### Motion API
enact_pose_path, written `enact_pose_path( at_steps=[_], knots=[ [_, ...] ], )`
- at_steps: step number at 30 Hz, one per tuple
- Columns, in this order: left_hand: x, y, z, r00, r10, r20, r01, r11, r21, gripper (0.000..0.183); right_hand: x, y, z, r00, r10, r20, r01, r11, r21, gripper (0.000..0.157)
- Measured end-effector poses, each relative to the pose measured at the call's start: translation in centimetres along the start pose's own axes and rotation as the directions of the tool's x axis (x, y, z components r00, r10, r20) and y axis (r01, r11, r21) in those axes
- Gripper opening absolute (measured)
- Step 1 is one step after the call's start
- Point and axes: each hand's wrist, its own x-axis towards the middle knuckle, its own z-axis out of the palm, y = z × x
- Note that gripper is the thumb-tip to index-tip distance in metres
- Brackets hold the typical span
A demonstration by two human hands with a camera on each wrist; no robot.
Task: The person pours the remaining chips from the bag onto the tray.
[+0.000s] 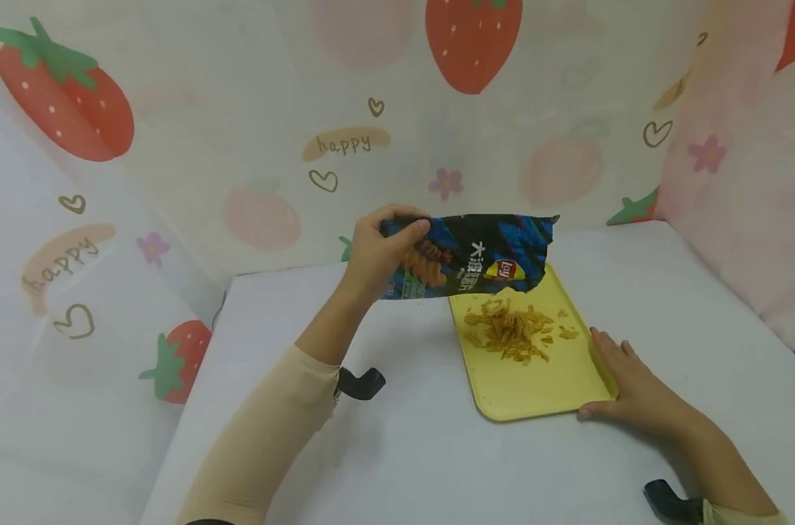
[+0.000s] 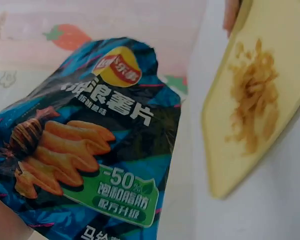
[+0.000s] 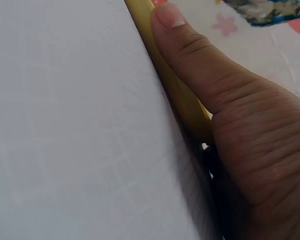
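The left hand (image 1: 386, 251) pinches a bag (image 1: 486, 255), which hides the far end of the tray (image 1: 529, 401) from the head view; only the left wrist view shows "-50" legibly. The right hand (image 1: 643, 397), thumb and fingers apart, touches this tray of chips (image 1: 512, 329).

Chip bag (image 1: 463, 255): glossy, crinkled plastic film. Tray (image 1: 529, 395): smooth plastic. Chips (image 1: 510, 329): rough. Left sleeve (image 1: 266, 430): matt cloth.
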Motion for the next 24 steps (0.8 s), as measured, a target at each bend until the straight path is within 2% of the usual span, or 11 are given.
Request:
enact_pose_path(
  at_steps=[4, 7, 9, 13, 20, 24],
  knots=[
    [-0.2, 0.2, 0.1, 0.999, -0.042, 0.033, 0.041, 0.999, 0.035, 0.016, 0.3, 0.1, 0.0, 1.000, 0.015, 0.007, -0.015, 1.000, 0.002, 0.135],
    [-0.2, 0.7, 0.3, 1.000, -0.003, 0.005, 0.003, 1.000, 0.009, 0.016, 0.4, 0.2, 0.0, 1.000, 0.022, 0.019, -0.022, 1.000, 0.004, 0.136],
    [-0.1, 0.8, 0.5, 1.000, 0.021, 0.019, -0.021, 1.000, 0.006, 0.016, 0.3, 0.2, 0.0, 0.999, 0.033, 0.019, -0.033, 0.999, -0.002, 0.136],
    [-0.3, 0.8, 1.0, 0.998, 0.004, 0.062, -0.007, 0.999, 0.044, 0.015, 0.3, 0.2, 0.1, 0.999, 0.033, 0.025, -0.033, 0.999, 0.014, 0.135],
    [-0.2, 0.3, 1.2, 0.998, -0.019, 0.055, 0.015, 0.998, 0.064, 0.015, 0.2, -0.1, 0.1, 0.999, 0.030, 0.019, -0.030, 1.000, 0.007, 0.136],
    [-0.2, 0.7, 1.2, 0.998, 0.007, 0.065, -0.011, 0.998, 0.069, 0.014, 0.0, -0.1, 0.0, 1.000, 0.017, 0.014, -0.017, 1.000, 0.003, 0.136]
  ],
)
